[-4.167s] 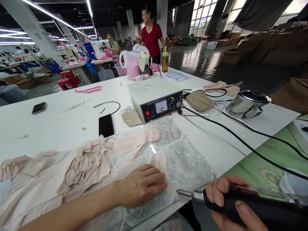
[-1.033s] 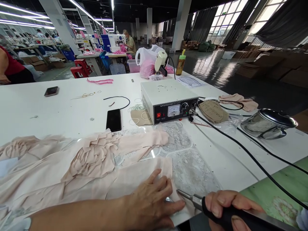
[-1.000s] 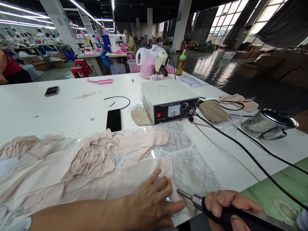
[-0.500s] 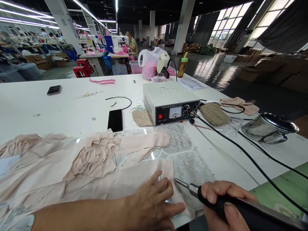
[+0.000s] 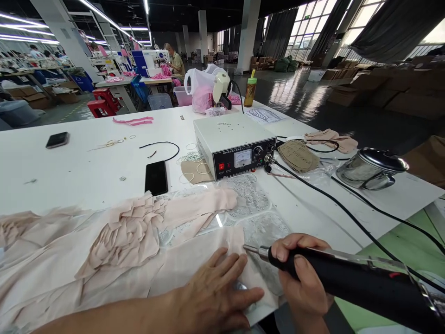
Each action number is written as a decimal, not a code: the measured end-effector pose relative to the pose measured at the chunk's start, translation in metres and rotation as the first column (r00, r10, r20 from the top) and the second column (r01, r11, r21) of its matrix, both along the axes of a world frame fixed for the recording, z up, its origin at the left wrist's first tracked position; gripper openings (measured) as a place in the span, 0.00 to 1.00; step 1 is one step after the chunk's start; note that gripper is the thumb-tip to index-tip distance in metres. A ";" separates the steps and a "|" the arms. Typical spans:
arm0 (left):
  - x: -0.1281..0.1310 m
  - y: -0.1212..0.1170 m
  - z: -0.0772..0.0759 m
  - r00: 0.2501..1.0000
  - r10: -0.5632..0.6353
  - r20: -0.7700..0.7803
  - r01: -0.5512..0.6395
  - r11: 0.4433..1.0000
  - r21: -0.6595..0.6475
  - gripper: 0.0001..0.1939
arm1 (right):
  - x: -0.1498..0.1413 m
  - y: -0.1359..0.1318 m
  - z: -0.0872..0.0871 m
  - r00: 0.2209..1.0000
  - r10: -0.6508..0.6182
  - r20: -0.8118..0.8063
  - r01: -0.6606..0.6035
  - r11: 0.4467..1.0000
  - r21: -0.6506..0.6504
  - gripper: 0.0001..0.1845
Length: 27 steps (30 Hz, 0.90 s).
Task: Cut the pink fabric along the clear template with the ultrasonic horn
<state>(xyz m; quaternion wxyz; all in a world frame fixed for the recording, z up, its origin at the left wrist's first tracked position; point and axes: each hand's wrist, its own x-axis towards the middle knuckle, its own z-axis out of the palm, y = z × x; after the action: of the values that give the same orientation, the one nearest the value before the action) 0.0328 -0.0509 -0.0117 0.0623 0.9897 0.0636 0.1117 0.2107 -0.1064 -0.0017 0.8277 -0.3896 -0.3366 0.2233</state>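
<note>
My left hand [image 5: 219,292] lies on a sheet of thin beige fabric [image 5: 194,248], fingers spread and pressing it down. Closed around the black handle of a handheld ultrasonic welder [image 5: 347,273], my right hand [image 5: 302,278] keeps the metal tip at the fabric's right edge, just beyond the left fingertips. Whether the tip touches the cloth I cannot tell. Something shiny shows beside my left thumb, mostly hidden. A gathered beige ruffle piece [image 5: 121,236] and a folded beige strip [image 5: 201,204] lie behind the hand, over a clear plastic sheet [image 5: 267,222].
Behind the fabric stands a white control box [image 5: 239,153] with a dial; a black cable [image 5: 320,195] runs from it to the right. Around it are a phone [image 5: 156,177], cardboard patterns [image 5: 299,155], a glass pot [image 5: 371,169] and a bottle [image 5: 250,90]. A person [image 5: 175,62] sits at a sewing machine beyond.
The view has shifted slightly to the right. My right hand has raised and levelled the welder, showing more of its body; its tip stays at the fabric edge. The left hand's fingers lie flatter.
</note>
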 end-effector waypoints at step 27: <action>0.000 0.003 0.005 1.000 0.010 0.017 -0.010 1.000 0.013 0.26 | 0.003 -0.026 0.008 1.000 -0.023 0.007 0.024 0.998 -0.053 0.06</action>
<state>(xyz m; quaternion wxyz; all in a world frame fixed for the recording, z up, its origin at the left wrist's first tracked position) 0.0332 -0.0482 -0.0070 0.0560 0.9888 0.0673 0.1208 0.2138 -0.1320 0.0058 0.8186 -0.4160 -0.3286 0.2211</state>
